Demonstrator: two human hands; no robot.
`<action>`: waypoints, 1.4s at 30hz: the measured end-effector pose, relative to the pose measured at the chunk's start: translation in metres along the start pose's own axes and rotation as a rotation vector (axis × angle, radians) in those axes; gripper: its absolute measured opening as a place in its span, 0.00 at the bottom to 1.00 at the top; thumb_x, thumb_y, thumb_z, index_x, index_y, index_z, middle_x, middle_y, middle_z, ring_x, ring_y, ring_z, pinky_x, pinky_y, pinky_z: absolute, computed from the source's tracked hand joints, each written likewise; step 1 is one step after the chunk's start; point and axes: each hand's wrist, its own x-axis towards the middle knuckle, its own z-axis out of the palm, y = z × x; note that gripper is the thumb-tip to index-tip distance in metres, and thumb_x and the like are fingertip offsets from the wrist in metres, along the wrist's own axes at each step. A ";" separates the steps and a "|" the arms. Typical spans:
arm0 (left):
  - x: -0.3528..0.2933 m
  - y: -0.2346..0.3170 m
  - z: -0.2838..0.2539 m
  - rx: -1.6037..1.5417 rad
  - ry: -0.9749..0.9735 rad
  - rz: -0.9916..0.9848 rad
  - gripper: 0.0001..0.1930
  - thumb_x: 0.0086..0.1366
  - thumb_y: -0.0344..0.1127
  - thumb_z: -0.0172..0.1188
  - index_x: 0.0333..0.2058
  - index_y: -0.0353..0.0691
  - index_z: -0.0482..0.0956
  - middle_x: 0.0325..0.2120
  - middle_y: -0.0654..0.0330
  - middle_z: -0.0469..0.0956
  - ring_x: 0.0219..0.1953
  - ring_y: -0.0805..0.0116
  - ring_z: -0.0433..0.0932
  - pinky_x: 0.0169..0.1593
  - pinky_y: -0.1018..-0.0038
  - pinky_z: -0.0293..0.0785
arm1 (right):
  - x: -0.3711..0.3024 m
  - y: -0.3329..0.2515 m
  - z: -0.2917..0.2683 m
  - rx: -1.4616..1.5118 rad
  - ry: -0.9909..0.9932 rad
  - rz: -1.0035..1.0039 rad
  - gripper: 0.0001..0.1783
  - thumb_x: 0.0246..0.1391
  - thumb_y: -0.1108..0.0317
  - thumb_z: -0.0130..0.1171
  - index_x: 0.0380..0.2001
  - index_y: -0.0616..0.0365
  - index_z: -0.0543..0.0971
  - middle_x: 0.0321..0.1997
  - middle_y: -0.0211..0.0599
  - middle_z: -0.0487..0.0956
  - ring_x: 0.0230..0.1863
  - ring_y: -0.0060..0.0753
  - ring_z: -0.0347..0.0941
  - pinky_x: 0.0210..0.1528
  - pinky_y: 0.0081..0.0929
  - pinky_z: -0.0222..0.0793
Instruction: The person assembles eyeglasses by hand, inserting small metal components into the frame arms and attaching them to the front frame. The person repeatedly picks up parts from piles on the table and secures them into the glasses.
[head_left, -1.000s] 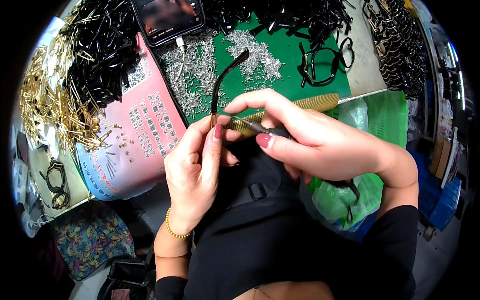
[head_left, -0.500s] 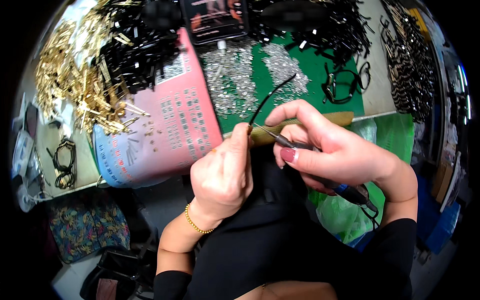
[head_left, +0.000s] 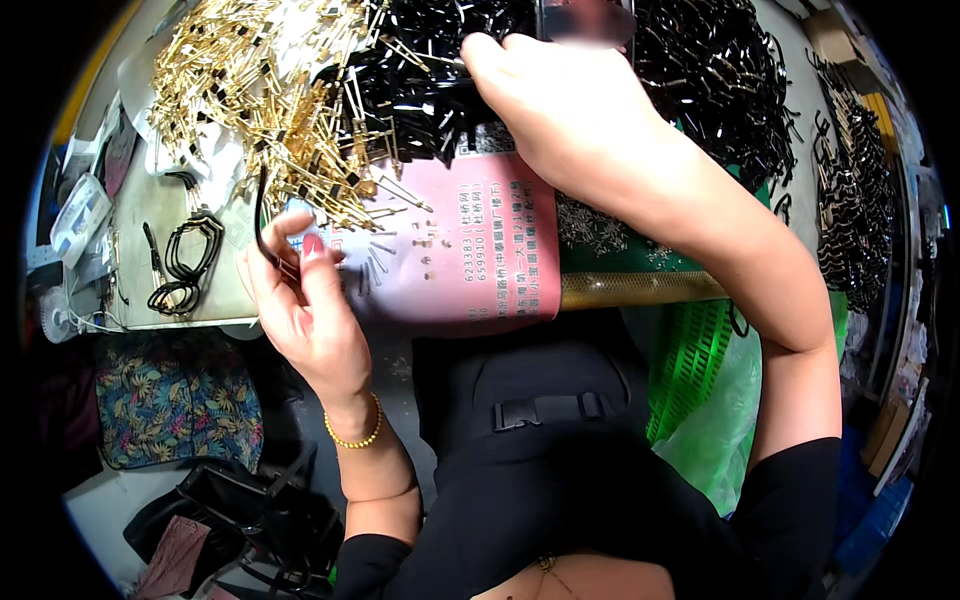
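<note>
My left hand (head_left: 315, 315) is at the left by the table's front edge. Its fingers are closed on a thin black eyeglass temple (head_left: 262, 205), which sticks up past the fingertips. My right hand (head_left: 550, 95) reaches across to the far middle, at the heap of black eyeglass temples (head_left: 430, 110). Its fingers are bent and mostly hidden behind the back of the hand, so what they hold cannot be made out. Left of the heap lies a pile of gold metal temple pieces (head_left: 290, 110). The electric screwdriver is not visible now.
A pink and blue printed sheet (head_left: 500, 240) covers the table's front, with small loose parts on it. Small silver parts (head_left: 590, 230) lie on a green mat. Black frame fronts (head_left: 190, 250) rest at the left. A phone (head_left: 590, 20) stands at the back. Green basket (head_left: 690, 370) below right.
My hands have parted: the left moved left with a black temple, the right went up to the far heap. The screwdriver has left my right hand. The view has shifted left.
</note>
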 end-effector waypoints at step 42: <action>-0.095 0.038 0.075 -0.305 -0.854 -0.252 0.09 0.74 0.31 0.56 0.46 0.31 0.77 0.37 0.55 0.84 0.35 0.70 0.82 0.41 0.77 0.77 | -0.156 -0.034 -0.077 1.601 0.053 1.195 0.09 0.60 0.71 0.66 0.37 0.60 0.74 0.32 0.38 0.83 0.18 0.14 0.69 0.20 0.14 0.65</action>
